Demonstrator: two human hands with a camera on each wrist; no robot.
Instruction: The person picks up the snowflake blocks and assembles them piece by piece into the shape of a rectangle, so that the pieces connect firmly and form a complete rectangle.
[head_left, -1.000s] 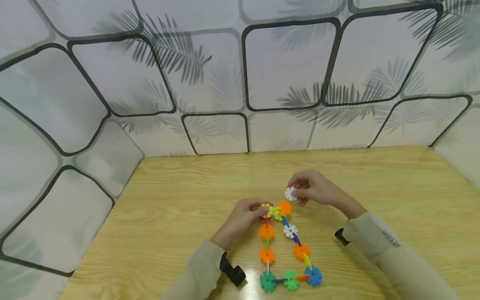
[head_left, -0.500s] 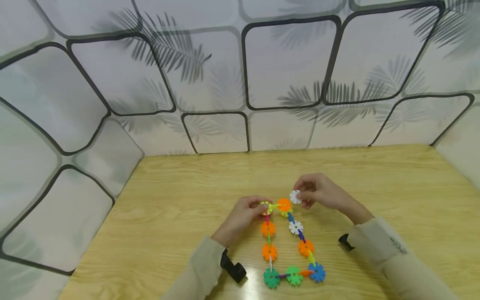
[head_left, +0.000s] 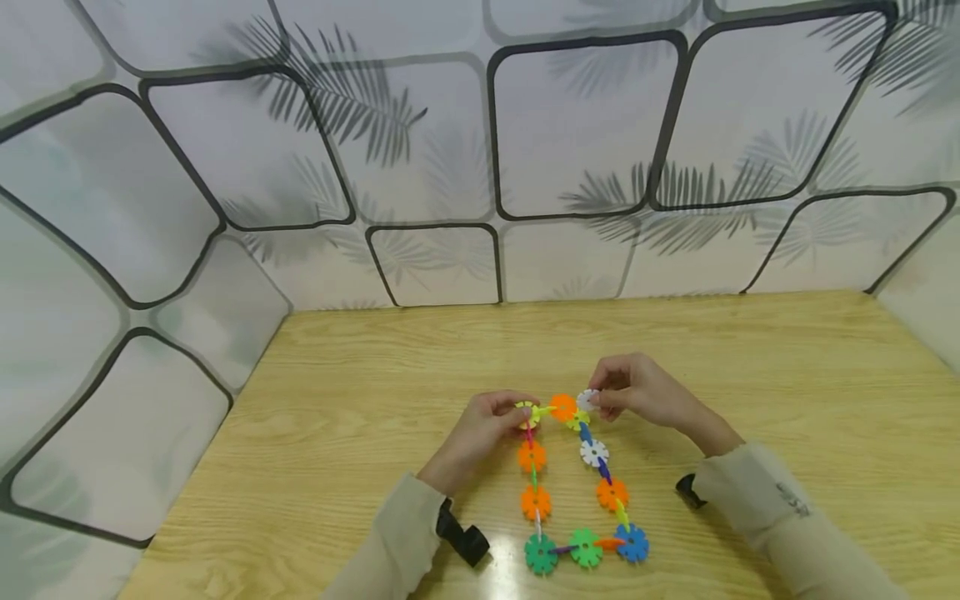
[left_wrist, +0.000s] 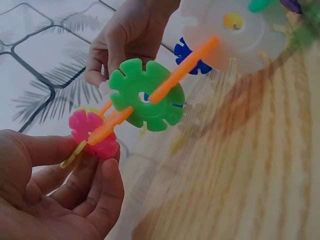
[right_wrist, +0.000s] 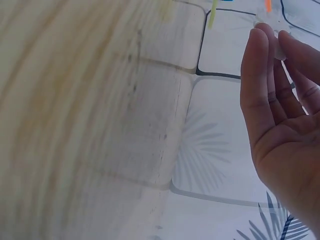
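Note:
Notched plastic discs are joined into a loop on the table. My left hand (head_left: 480, 432) pinches the yellow disc (head_left: 528, 414) at the loop's far left corner; beyond it come an orange disc (head_left: 563, 407) and a yellow-green disc (head_left: 577, 420). Between the thumb and fingers of my right hand (head_left: 645, 393) is a white disc (head_left: 586, 400), right beside those two; whether it is slotted in cannot be made out. In the left wrist view, pink (left_wrist: 82, 125) and green discs (left_wrist: 127, 87) show by the left fingers. The right wrist view mostly hides the white disc (right_wrist: 280, 52).
The loop's near side holds a teal disc (head_left: 541, 554), a green disc (head_left: 586, 547) and a blue disc (head_left: 632, 543). A wooden table (head_left: 375, 367) lies beneath, bordered by a patterned cloth wall (head_left: 435, 267). Black straps (head_left: 471, 546) sit on both wrists.
The right hand has moved slightly right and nearer, bringing the white disc down beside the orange and yellow-green discs. The left hand keeps its pinch while the loop has shifted and opened a little.

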